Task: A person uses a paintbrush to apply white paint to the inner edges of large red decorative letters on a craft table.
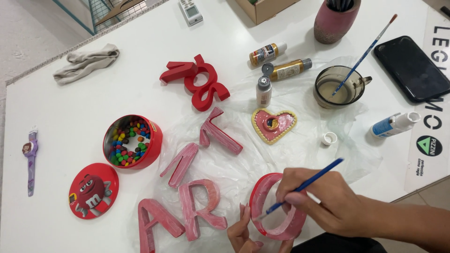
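Pink-painted round O-shaped letter point(276, 213), near the white desk point(70, 103) front edge, is being steadied by left hand point(243, 232) and coated with blue-handled thin brush point(304, 186) gripped in right hand point(323, 199); patchy streaks are remaining.

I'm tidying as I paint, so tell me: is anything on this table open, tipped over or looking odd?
A few small things. The white paint bottle stands with its flip cap open, and a loose white cap lies by the heart dish. The candy tin is open, its red lid beside it. Nothing looks spilled.
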